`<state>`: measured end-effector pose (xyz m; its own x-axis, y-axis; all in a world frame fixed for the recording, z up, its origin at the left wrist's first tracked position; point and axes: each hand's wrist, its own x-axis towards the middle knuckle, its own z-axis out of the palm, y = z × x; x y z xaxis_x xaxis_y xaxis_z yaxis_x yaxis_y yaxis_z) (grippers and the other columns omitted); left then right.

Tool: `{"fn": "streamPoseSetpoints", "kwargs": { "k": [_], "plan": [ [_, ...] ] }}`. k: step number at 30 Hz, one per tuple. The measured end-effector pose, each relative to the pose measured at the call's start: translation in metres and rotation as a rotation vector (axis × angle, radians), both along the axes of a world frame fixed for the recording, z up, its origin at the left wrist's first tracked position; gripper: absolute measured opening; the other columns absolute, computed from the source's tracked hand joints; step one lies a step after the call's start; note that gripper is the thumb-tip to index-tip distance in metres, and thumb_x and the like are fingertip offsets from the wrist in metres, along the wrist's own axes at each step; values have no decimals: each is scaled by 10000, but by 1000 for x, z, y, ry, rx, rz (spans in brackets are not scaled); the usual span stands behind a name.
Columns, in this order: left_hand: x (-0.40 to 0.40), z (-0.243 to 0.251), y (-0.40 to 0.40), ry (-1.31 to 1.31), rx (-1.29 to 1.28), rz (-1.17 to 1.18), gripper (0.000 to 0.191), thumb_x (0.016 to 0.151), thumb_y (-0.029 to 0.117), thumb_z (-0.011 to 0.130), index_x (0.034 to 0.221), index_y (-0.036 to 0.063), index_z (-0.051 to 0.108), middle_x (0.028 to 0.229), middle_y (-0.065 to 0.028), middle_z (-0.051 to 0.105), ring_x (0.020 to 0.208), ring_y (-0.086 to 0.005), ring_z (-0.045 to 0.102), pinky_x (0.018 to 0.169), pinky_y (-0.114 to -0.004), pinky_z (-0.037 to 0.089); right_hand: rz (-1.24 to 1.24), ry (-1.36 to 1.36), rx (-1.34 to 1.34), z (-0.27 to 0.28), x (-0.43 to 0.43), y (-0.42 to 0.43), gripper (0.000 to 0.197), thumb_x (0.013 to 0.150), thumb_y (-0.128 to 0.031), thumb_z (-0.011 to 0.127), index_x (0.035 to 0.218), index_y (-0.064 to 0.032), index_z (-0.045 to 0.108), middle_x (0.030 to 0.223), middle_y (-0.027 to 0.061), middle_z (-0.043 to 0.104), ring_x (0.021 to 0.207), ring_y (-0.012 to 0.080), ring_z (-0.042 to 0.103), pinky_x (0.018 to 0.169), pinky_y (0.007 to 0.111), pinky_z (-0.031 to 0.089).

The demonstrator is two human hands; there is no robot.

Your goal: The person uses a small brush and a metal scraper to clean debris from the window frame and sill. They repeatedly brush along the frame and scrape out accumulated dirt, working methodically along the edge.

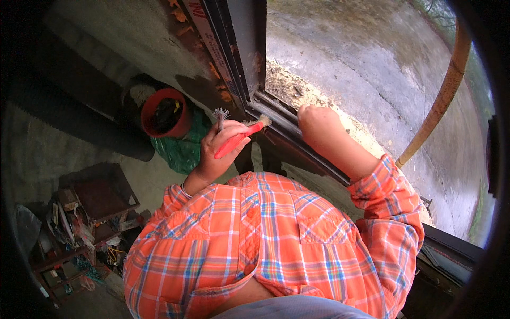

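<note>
My left hand (pixel 221 149) holds a red-handled brush (pixel 235 143) with pale bristles, which point at the corner of a dark window frame's sill track (pixel 279 117). A second brush (pixel 220 114), with stiff grey bristles, stands up out of the same hand. To the right, my right hand (pixel 318 119) reaches over the outer edge of the sill track, its fingers bent downward. The fingertips are hidden, so whether they hold anything cannot be told.
A red bucket (pixel 146 115) stands beside a green plastic bag (pixel 179 153) on the floor. At lower left is a cluttered metal rack (pixel 101 195). Outside, a curved wooden pole (pixel 436 107) leans past sandy debris (pixel 295 85) along the wall.
</note>
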<state>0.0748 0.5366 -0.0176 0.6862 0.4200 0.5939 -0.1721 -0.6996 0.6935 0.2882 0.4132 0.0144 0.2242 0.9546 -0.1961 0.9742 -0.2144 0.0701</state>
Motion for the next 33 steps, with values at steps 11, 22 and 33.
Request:
{"fn": "streamPoseSetpoints", "kwargs": {
  "k": [11, 22, 33],
  "plan": [
    [-1, -1, -3, -1, -35, -7, 233, 766, 15, 699, 970, 28, 587, 957, -117, 613, 878, -272, 600, 758, -330, 480, -117, 298, 143, 34, 33, -25, 251, 875, -246, 503, 856, -30, 629, 755, 211, 624, 731, 403, 600, 664, 481, 476],
    [-2, -1, -3, 10, -15, 10, 231, 764, 22, 705, 962, 27, 586, 951, -114, 616, 874, -266, 600, 760, -328, 478, -271, 612, 157, 7, 42, -50, 243, 882, -239, 518, 1009, -67, 633, 918, 195, 643, 868, 372, 603, 763, 435, 473],
    [0, 1, -4, -2, -7, 11, 235, 751, 5, 709, 956, 30, 596, 934, -113, 614, 865, -266, 604, 751, -329, 484, -280, 646, 186, -4, 38, -53, 233, 883, -189, 539, 1054, -45, 604, 925, 197, 639, 868, 355, 609, 769, 398, 471]
  ]
}}
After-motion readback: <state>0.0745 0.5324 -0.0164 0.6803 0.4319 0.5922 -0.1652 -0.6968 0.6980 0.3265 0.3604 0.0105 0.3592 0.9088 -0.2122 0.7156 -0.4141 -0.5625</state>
